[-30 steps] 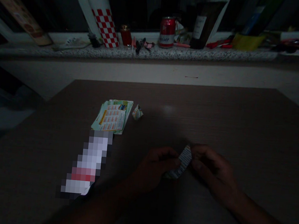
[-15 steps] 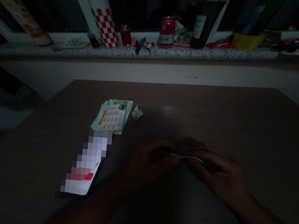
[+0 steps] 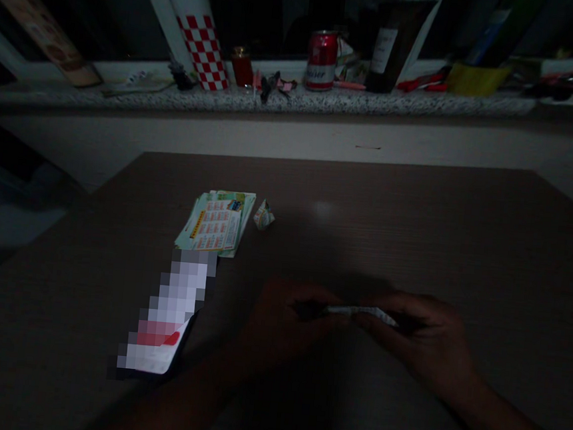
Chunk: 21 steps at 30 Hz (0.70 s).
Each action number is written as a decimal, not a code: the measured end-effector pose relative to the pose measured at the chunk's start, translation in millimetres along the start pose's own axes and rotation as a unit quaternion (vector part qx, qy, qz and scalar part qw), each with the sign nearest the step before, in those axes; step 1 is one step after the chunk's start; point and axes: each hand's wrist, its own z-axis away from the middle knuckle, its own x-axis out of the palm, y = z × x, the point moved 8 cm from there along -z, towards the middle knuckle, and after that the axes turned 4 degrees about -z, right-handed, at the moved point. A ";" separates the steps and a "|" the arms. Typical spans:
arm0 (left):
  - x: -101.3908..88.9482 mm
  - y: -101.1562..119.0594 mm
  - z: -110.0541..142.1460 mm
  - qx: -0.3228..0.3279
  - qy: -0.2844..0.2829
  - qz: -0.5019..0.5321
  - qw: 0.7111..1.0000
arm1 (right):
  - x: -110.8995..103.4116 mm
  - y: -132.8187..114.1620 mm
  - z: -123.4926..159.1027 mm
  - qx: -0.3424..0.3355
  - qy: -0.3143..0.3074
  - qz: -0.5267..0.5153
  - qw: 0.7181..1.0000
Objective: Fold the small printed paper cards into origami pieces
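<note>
A folded piece of printed paper (image 3: 377, 312) is pinched between both hands over the table, seen almost edge-on as a thin pale strip. My left hand (image 3: 292, 322) grips its left end with thumb and fingers. On the other end, my right hand (image 3: 419, 334) closes thumb against fingers. Most of the paper is hidden by the fingers and the dim light. Farther off, a small folded paper piece (image 3: 264, 216) with a pointed top stands beside a stack of printed leaflets (image 3: 218, 226).
A lit phone (image 3: 161, 358), partly blurred out, lies left of my arm, near the leaflets. Along the granite windowsill (image 3: 326, 102) stand a red-and-white checkered bottle (image 3: 205, 54), a red can (image 3: 321, 61), a dark bottle (image 3: 385, 50) and a yellow container (image 3: 477, 80).
The paper has turned from showing its printed face, standing up, to lying nearly edge-on. My right hand has closed on its right end. Leaflets and phone stay put.
</note>
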 end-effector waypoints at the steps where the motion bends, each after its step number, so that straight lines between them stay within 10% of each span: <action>1: 1.2 -2.1 -0.3 -0.011 -0.006 0.017 1.000 | 1.1 0.6 -0.6 0.011 -0.010 -0.010 1.000; 21: 2.9 -14.2 -6.0 -0.048 -0.076 0.128 0.988 | 24.1 16.4 2.2 0.127 -0.096 -0.165 0.973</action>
